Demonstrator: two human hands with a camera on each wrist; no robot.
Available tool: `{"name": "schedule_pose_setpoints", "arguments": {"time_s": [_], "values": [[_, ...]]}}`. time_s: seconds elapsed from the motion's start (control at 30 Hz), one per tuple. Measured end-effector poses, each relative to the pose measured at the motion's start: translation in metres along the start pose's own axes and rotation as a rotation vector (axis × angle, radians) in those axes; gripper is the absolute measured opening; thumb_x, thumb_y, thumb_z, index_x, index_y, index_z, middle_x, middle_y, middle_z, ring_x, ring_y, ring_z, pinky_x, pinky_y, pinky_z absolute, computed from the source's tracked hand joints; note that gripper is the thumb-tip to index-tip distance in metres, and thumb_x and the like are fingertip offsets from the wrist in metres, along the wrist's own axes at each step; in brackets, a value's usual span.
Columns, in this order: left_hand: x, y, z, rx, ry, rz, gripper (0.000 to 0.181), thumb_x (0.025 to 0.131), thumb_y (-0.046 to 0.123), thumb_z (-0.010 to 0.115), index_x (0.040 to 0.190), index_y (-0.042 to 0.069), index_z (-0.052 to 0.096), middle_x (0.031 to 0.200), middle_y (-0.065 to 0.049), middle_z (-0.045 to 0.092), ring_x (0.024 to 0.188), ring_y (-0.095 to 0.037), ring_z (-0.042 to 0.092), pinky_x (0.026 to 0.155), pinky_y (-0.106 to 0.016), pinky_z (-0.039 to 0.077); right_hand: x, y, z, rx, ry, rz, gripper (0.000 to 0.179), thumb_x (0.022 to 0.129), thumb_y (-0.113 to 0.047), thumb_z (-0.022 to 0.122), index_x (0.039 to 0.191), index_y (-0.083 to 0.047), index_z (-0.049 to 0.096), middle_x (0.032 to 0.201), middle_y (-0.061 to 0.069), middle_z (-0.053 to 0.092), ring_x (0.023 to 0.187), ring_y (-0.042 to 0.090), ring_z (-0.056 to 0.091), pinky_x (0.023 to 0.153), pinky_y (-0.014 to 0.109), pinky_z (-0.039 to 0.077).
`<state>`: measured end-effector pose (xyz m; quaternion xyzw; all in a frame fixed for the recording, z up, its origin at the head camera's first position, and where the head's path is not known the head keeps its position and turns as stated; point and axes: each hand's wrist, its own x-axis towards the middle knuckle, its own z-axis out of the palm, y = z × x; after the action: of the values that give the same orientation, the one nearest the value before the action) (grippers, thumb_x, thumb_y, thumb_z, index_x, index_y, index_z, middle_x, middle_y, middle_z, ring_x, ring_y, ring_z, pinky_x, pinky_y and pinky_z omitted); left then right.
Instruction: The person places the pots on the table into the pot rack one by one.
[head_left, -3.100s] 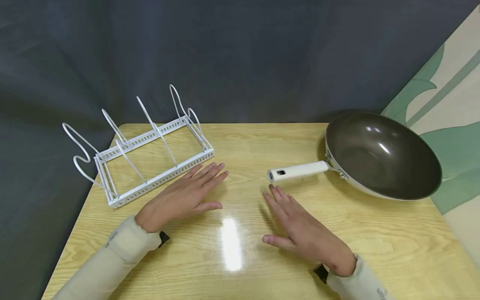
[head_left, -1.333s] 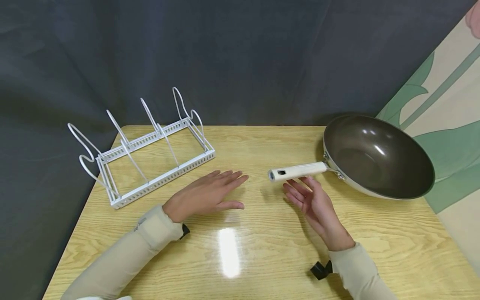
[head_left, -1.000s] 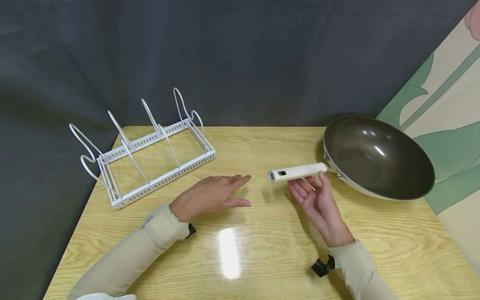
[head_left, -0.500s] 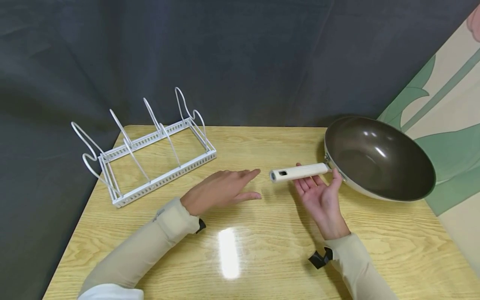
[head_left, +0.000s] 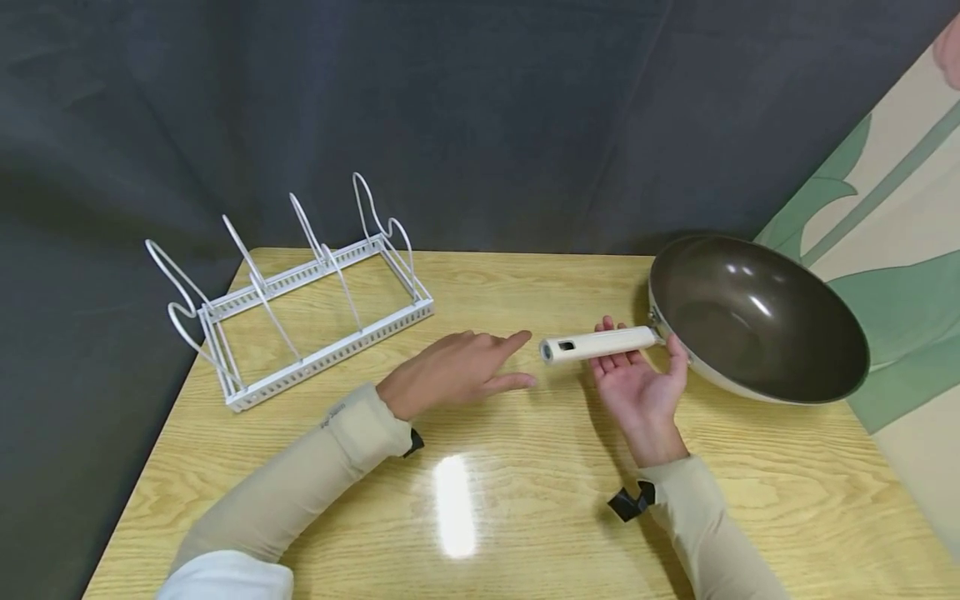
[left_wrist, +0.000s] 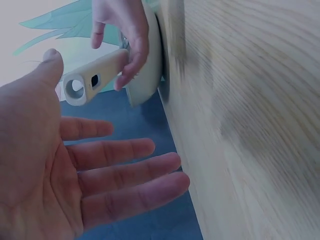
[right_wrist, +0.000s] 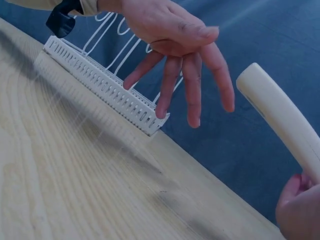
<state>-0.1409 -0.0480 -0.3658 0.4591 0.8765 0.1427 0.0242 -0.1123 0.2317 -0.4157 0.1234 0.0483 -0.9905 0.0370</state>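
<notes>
A wok with a dark inside lies at the table's right, its white handle pointing left. Palm up, my right hand is under the handle; its fingertips show past the far side and its thumb lies by the handle's root. In the left wrist view those fingers bend slightly beneath the handle, the thumb apart from it. My left hand hovers just left of the handle's end, fingers extended and holding nothing. The right wrist view shows a gap between the left hand and the handle.
A white wire rack with upright loops stands at the table's left. Dark cloth hangs behind the wooden table. Leaf-patterned fabric lies beyond the wok on the right.
My left hand has moved right, from beside the rack toward the handle's end. The right hand has turned palm up and slid beneath the handle. The wok has stayed in place.
</notes>
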Motion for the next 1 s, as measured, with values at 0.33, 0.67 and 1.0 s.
{"name": "schedule_pose_setpoints", "arguments": {"time_s": [0.33, 0.67, 1.0], "values": [[0.018, 0.004, -0.006, 0.012, -0.018, 0.026, 0.055, 0.106, 0.059, 0.043, 0.134, 0.012, 0.05, 0.066, 0.004, 0.052, 0.051, -0.008, 0.048, 0.047, -0.027, 0.041, 0.016, -0.004, -0.001, 0.049, -0.074, 0.001, 0.061, 0.096, -0.056, 0.056, 0.131, -0.005, 0.051, 0.129, 0.014, 0.057, 0.124, 0.03, 0.052, 0.109, 0.041, 0.038], [0.034, 0.008, -0.006, -0.002, -0.056, -0.012, 0.052, 0.106, 0.059, 0.041, 0.124, 0.013, 0.053, 0.07, 0.003, 0.055, 0.052, -0.01, 0.049, 0.046, -0.028, 0.04, 0.021, -0.014, -0.004, 0.072, 0.007, -0.028, 0.061, 0.093, -0.053, 0.061, 0.133, -0.009, 0.047, 0.129, 0.012, 0.058, 0.124, 0.029, 0.052, 0.112, 0.039, 0.036], [0.053, 0.017, -0.01, 0.027, -0.021, -0.018, 0.058, 0.106, 0.059, 0.041, 0.135, 0.011, 0.055, 0.072, 0.004, 0.058, 0.053, -0.01, 0.053, 0.046, -0.027, 0.042, 0.027, -0.008, -0.001, 0.115, -0.023, -0.058, 0.061, 0.094, -0.049, 0.061, 0.138, -0.013, 0.039, 0.134, 0.011, 0.054, 0.125, 0.029, 0.05, 0.114, 0.04, 0.034]]}}
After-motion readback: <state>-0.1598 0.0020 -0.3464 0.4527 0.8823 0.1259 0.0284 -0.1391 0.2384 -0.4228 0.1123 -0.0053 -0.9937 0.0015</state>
